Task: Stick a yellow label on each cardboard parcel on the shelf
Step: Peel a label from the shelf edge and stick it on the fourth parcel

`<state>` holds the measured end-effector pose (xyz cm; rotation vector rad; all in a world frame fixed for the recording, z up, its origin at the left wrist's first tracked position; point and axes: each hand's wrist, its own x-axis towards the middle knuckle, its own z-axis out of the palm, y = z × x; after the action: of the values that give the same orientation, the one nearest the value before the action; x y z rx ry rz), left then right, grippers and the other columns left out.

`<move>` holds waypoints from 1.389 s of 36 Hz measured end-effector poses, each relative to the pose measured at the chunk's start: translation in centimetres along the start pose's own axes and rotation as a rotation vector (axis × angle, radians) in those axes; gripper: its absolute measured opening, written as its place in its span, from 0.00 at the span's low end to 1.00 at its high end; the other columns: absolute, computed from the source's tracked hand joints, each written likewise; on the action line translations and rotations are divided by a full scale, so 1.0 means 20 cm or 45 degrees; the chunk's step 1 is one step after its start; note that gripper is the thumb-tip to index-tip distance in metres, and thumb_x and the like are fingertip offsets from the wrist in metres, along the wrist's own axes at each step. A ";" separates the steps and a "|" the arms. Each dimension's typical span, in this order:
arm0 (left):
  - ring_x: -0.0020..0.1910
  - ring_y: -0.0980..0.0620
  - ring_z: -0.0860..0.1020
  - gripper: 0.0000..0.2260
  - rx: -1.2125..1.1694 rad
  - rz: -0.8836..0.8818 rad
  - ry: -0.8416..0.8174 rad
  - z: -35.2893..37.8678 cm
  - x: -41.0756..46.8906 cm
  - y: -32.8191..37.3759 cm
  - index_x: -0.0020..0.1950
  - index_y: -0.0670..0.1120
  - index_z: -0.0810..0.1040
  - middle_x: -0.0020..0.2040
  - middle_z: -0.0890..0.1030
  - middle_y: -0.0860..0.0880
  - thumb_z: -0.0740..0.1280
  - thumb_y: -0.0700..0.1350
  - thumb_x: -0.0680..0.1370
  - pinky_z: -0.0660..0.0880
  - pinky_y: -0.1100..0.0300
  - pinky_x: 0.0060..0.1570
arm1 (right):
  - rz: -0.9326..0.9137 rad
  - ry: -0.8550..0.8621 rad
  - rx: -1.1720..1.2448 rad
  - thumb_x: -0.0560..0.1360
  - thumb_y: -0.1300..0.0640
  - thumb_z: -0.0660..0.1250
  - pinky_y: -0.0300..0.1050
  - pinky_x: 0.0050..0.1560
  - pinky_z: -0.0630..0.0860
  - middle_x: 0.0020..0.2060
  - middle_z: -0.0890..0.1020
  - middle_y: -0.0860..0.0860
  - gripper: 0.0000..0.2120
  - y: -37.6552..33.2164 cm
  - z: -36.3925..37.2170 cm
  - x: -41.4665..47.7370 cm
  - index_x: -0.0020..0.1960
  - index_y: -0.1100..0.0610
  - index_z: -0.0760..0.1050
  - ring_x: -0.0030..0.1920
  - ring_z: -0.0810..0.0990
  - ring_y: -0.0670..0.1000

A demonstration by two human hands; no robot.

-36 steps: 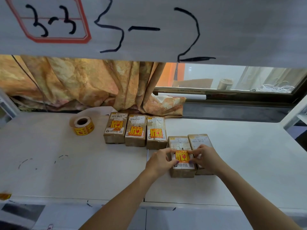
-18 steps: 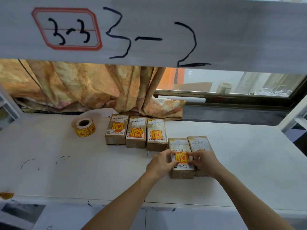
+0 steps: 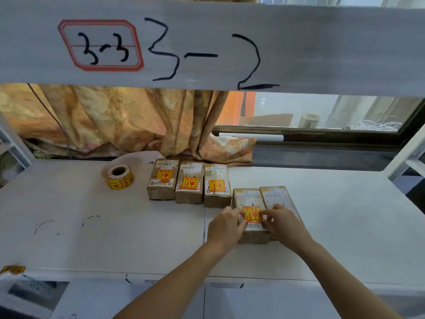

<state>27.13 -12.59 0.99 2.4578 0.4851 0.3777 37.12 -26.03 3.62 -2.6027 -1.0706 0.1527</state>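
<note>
Yellow label (image 3: 251, 213) under both hands; shelf edge (image 3: 322, 54) marked "3-2".

Both bare forearms reach forward, left hand (image 3: 226, 225) and right hand (image 3: 281, 223) palms-down, fingertips nearly meeting.

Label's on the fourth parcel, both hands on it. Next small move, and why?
Probably lift the left hand toward the label roll for another sticker: the rightmost parcel shows no yellow label, while the fourth parcel already wears its yellow label.

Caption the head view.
Both hands press a yellow label onto the fourth parcel; the fifth is unlabelled.
</note>
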 end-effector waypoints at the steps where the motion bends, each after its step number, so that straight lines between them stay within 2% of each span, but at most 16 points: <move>1: 0.45 0.51 0.77 0.12 0.024 0.027 0.002 0.00 -0.01 0.01 0.59 0.50 0.76 0.50 0.77 0.49 0.65 0.52 0.78 0.75 0.61 0.40 | -0.022 0.021 0.001 0.76 0.53 0.63 0.42 0.48 0.73 0.51 0.76 0.52 0.14 -0.01 0.00 -0.01 0.61 0.52 0.76 0.48 0.76 0.51; 6: 0.50 0.51 0.75 0.15 0.096 0.210 -0.018 0.00 -0.06 0.03 0.59 0.48 0.76 0.54 0.74 0.48 0.65 0.53 0.76 0.77 0.58 0.46 | -0.181 0.105 0.059 0.74 0.50 0.66 0.36 0.45 0.69 0.51 0.77 0.50 0.13 -0.03 -0.02 -0.07 0.57 0.52 0.78 0.45 0.72 0.45; 12: 0.55 0.49 0.73 0.15 0.229 0.337 -0.001 0.00 -0.09 0.03 0.59 0.46 0.76 0.57 0.76 0.47 0.66 0.53 0.76 0.75 0.56 0.50 | -0.312 0.103 0.039 0.70 0.47 0.70 0.41 0.46 0.75 0.49 0.79 0.48 0.14 -0.02 0.00 -0.13 0.53 0.52 0.79 0.48 0.76 0.49; 16: 0.57 0.49 0.73 0.13 0.234 0.312 0.021 -0.01 -0.09 0.02 0.59 0.46 0.76 0.58 0.76 0.47 0.67 0.47 0.76 0.75 0.56 0.53 | -0.346 0.188 0.000 0.65 0.53 0.75 0.38 0.39 0.74 0.43 0.80 0.49 0.11 0.03 0.05 -0.15 0.45 0.54 0.78 0.44 0.78 0.51; 18: 0.57 0.50 0.73 0.13 0.236 0.316 0.027 -0.02 -0.09 0.02 0.59 0.46 0.76 0.58 0.76 0.48 0.67 0.47 0.76 0.75 0.56 0.53 | -0.295 0.242 0.003 0.64 0.57 0.76 0.41 0.35 0.75 0.40 0.80 0.49 0.10 0.05 0.07 -0.15 0.42 0.54 0.78 0.42 0.78 0.52; 23: 0.55 0.50 0.75 0.12 0.248 0.329 0.066 -0.02 -0.07 0.01 0.58 0.46 0.77 0.56 0.78 0.48 0.67 0.47 0.76 0.77 0.56 0.50 | -0.290 0.323 -0.013 0.60 0.60 0.79 0.38 0.32 0.73 0.36 0.81 0.49 0.11 0.04 0.08 -0.13 0.40 0.54 0.81 0.36 0.80 0.52; 29: 0.50 0.49 0.77 0.09 0.340 0.341 0.097 -0.01 -0.04 -0.01 0.54 0.45 0.79 0.52 0.80 0.48 0.68 0.44 0.75 0.79 0.56 0.43 | -0.279 0.332 0.003 0.64 0.61 0.76 0.47 0.35 0.81 0.39 0.83 0.51 0.08 0.03 0.11 -0.08 0.43 0.56 0.82 0.39 0.81 0.52; 34: 0.44 0.51 0.79 0.10 0.444 0.346 0.107 0.00 -0.01 -0.02 0.48 0.47 0.82 0.44 0.82 0.50 0.75 0.43 0.68 0.78 0.60 0.36 | -0.239 0.335 0.005 0.67 0.60 0.74 0.49 0.39 0.82 0.43 0.84 0.52 0.08 0.03 0.12 -0.05 0.46 0.56 0.82 0.42 0.82 0.52; 41: 0.47 0.50 0.78 0.08 0.620 0.378 0.172 0.03 0.05 -0.03 0.47 0.49 0.82 0.45 0.83 0.51 0.73 0.44 0.69 0.76 0.58 0.41 | -0.201 0.307 -0.005 0.69 0.59 0.73 0.49 0.40 0.82 0.44 0.84 0.52 0.08 0.04 0.13 0.00 0.48 0.56 0.82 0.44 0.82 0.54; 50: 0.50 0.47 0.79 0.07 0.705 0.328 0.154 0.02 0.17 -0.05 0.47 0.48 0.82 0.46 0.84 0.49 0.74 0.43 0.69 0.77 0.54 0.47 | -0.170 0.235 0.012 0.74 0.59 0.67 0.52 0.50 0.80 0.52 0.83 0.54 0.10 0.02 0.12 0.12 0.55 0.56 0.80 0.52 0.80 0.55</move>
<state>30.02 -10.60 0.61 3.0630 0.3551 0.5598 38.67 -24.09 1.34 -2.4702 -1.1668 -0.1107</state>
